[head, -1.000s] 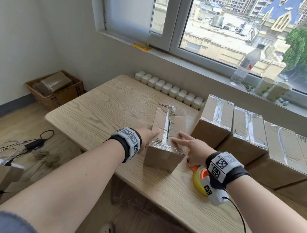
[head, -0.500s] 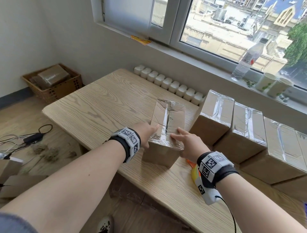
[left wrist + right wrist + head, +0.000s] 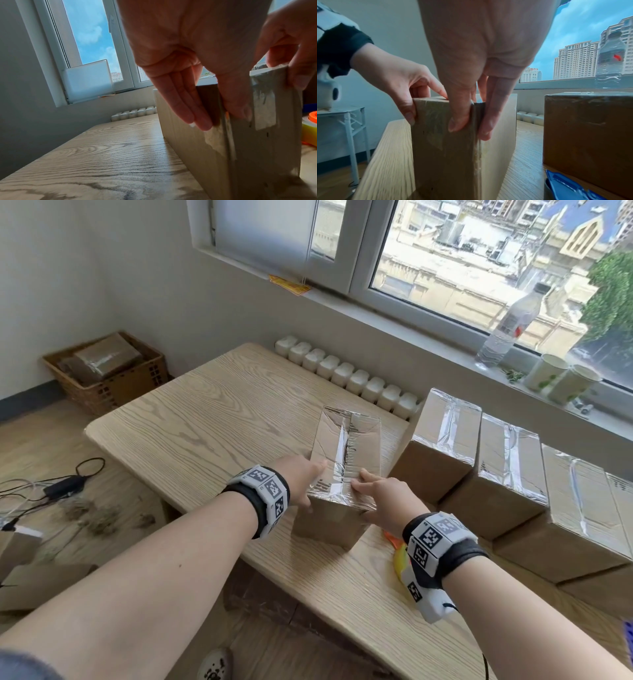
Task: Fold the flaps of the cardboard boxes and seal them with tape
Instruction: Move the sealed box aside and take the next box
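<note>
In the centre of the head view, the cardboard box (image 3: 344, 470) stands on the wooden table (image 3: 212, 419), with its flaps closed and clear tape (image 3: 342, 446) along the top seam. The left hand (image 3: 301, 479) grasps the near left corner and the right hand (image 3: 387, 496) the near right corner, thumbs on the near face and fingers down the sides. The box seems light and stiff, but the glossy tape looks slippery, so the bare cardboard sides low down are probably the safer hold. Three sealed boxes (image 3: 507, 474) stand at the right.
</note>
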Demonstrator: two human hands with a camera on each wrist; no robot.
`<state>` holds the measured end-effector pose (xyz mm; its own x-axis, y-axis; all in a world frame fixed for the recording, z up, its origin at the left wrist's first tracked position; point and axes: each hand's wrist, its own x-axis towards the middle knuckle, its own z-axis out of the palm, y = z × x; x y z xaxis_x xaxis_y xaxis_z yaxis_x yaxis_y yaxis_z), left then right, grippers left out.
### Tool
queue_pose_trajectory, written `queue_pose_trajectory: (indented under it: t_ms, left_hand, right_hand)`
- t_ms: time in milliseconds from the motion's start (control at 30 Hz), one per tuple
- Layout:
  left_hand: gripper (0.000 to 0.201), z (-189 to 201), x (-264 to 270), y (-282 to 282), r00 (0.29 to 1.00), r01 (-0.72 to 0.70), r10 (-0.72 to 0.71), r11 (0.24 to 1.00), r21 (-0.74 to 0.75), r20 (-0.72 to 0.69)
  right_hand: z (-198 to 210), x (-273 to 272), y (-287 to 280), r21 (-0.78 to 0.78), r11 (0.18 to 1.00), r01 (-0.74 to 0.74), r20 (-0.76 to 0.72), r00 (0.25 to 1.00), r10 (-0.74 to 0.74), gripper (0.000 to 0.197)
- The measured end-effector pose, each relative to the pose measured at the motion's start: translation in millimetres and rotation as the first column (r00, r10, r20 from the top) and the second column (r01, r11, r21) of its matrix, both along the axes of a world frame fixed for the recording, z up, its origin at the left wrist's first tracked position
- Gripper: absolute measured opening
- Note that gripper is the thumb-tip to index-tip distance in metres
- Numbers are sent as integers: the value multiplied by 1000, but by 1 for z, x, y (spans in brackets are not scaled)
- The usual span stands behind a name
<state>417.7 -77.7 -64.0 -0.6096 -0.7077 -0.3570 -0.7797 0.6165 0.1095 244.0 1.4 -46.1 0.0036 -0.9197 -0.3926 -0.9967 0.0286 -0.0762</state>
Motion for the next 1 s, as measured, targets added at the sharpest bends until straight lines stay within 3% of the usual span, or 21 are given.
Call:
queue_pose_trajectory:
  t_ms: [200,367,533,600,700,767,900,1000]
  left_hand:
    - [96,13,13,-9,1000,-11,10,998,62,24]
    - [90,15,43,-28,989,-130,133,990,-55,62]
    - [49,20,55,-41,909,-394,397,918,55,-125]
    - [61,20,51,-41,901,-394,400,916,70,-166]
    - [95,23,34,-37,947,-300,290,952,-55,-140]
    - [107,24,20,-38,969,-226,222,974,-22,-107]
    - [123,15,-1,-43,993,-119,119,987,104,11]
    - [118,9,-9,-48,995,-90,80,984,154,67]
  right_hand:
    - [4,8,-1,-11,1000,-12,161,987,14,70]
    - [16,25,-18,10,999,35,309,950,-37,74]
    - [21,20,-51,-219,954,206,312,941,-132,61]
    - [20,15,-63,-227,936,269,304,933,-194,56]
    - [17,10,-78,-193,931,310,274,928,-252,55]
    - [14,8,-87,-191,924,330,250,927,-279,57]
    - [10,6,-100,-189,918,350,162,933,-322,61]
    - [7,5,-110,-156,913,377,135,924,-358,64]
